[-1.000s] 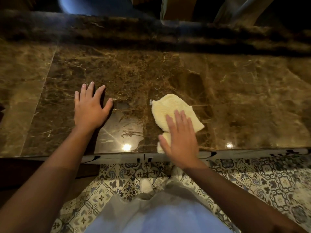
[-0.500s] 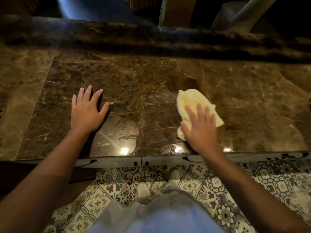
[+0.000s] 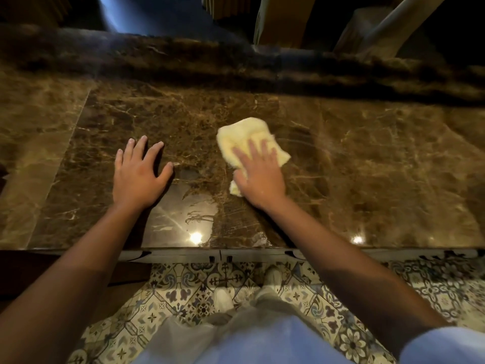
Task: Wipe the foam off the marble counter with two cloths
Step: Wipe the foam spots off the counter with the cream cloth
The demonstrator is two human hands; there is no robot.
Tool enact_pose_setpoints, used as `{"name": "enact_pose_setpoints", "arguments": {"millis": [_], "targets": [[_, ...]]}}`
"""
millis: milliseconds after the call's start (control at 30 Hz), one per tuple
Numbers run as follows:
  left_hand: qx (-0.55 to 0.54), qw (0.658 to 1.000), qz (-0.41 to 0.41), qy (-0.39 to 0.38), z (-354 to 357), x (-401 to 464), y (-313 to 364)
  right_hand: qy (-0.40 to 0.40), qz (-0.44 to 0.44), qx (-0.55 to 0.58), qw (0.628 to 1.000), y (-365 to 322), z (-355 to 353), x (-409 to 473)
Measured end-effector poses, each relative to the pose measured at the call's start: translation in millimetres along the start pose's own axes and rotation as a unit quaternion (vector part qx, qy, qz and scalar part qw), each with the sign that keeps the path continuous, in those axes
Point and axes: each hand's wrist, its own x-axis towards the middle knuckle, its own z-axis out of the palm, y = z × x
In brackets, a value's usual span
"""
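Yellow cloth (image 3: 246, 137) under flat right hand (image 3: 259, 179); left hand (image 3: 136, 177) splayed on marble counter (image 3: 367, 158).

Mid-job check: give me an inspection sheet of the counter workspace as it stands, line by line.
Surface: brown marble counter, glossy, faint wipe streaks near the front edge; no clear foam seen.
Job's things: one yellow cloth flat on the counter; a second cloth is not seen.
Clutter: nothing seen.
Grippers: right hand presses on the cloth with straight fingers; left hand rests flat on bare marble, fingers spread.
Cables: nothing seen.
Surroundings: patterned tile floor below; dark area behind the counter, unclear.
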Motion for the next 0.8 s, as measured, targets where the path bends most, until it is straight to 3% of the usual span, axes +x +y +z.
{"name": "enact_pose_setpoints", "arguments": {"millis": [133,233,300,400,533,667,800], "targets": [[0.003,1.0,-0.005,-0.001,0.0,-0.2,0.9,-0.026,-0.166,0.029,0.985,-18.0,9.3,-59.6],[0.008,1.0,-0.005,-0.006,0.7,-1.3,0.9,-0.034,-0.192,0.057,0.979,19.2,3.6,-101.8],[0.012,1.0,0.0,-0.007,1.7,-0.4,-0.3,-0.017,-0.127,0.054,0.99,59.6,-6.8,-120.5],[0.01,1.0,0.002,-0.009,3.0,1.6,-1.9,0.045,0.052,0.029,0.997,120.2,-23.9,-129.2],[0.011,1.0,0.003,-0.004,4.2,2.1,-1.6,0.088,0.272,-0.003,0.958,159.0,-34.2,-95.8],[0.013,1.0,0.002,0.005,4.1,2.4,-1.0,0.086,0.289,0.0,0.953,157.2,-36.0,-35.1],[0.018,1.0,0.003,0.002,4.2,3.8,0.2,0.062,0.199,-0.006,0.978,122.7,-32.3,20.2]]}}
